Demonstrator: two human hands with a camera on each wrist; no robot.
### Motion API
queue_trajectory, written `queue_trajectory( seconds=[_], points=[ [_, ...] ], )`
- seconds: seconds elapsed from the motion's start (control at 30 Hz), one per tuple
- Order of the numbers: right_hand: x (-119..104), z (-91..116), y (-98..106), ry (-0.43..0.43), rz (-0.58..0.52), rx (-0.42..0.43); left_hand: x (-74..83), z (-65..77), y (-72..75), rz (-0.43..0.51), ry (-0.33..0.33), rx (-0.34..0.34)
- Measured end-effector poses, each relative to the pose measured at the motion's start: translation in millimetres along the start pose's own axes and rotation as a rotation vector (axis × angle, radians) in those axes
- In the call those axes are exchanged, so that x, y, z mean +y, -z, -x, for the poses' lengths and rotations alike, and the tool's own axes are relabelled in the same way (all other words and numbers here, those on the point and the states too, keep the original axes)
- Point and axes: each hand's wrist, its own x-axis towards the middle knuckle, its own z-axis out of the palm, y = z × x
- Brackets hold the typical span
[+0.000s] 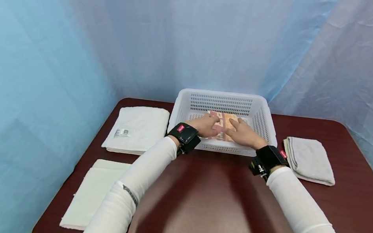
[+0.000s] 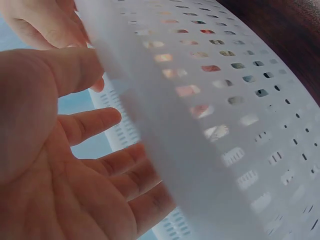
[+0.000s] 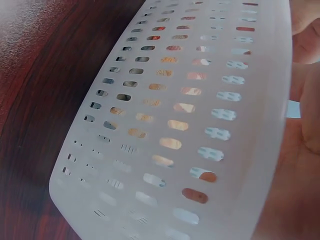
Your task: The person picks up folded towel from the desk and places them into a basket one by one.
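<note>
A white perforated plastic basket (image 1: 218, 148) stands at the back middle of the table. Inside lies a flat pink-and-orange patterned stack (image 1: 221, 126), its colours also showing through the wall holes in both wrist views. My left hand (image 1: 205, 124) reaches over the near rim to the stack's left side, fingers spread and extended in the left wrist view. From the other side my right hand (image 1: 243, 133) reaches in, its fingertips at the stack's right part. In the right wrist view the basket wall hides most of that hand.
A folded white towel (image 1: 143, 130) with a label lies left of the basket, and a cream folded cloth (image 1: 98, 191) is nearer me. To the right sits a folded grey towel (image 1: 312, 160). Blue curtains (image 1: 233, 35) hang behind the dark red table (image 1: 208, 215).
</note>
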Motion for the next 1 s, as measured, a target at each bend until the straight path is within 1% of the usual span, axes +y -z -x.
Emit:
queue_trajectory(
  seconds=[0.1, 0.27, 0.33, 0.5, 0.63, 0.73, 0.87, 1.0],
  points=[
    [-1, -1, 0, 0.011, 0.018, 0.016, 0.7, 0.8, 2.9, -0.027, -0.024, 0.008],
    [-4, 0, 1, 0.021, 0.028, 0.043, 2.7, 2.8, 8.4, -0.069, -0.085, 0.032],
    [-6, 1, 2, 0.029, 0.032, 0.051, 4.0, 3.7, 9.8, -0.077, -0.098, 0.029],
    [-8, 4, 0, 0.081, 0.059, 0.074, 7.5, 5.5, 9.6, -0.102, -0.105, 0.01],
    [-6, 5, -4, 0.113, 0.072, 0.086, 8.4, 5.2, 6.7, -0.13, -0.101, 0.026],
    [-5, 9, -5, 0.124, 0.05, 0.086, 9.3, 5.9, 5.2, -0.149, -0.096, 0.042],
    [-3, 14, -7, 0.138, 0.021, 0.087, 12.3, 9.8, 4.3, -0.16, -0.1, 0.048],
    [-1, 19, -10, 0.156, 0.017, 0.104, 15.0, 14.8, 2.8, -0.148, -0.087, 0.052]
  ],
)
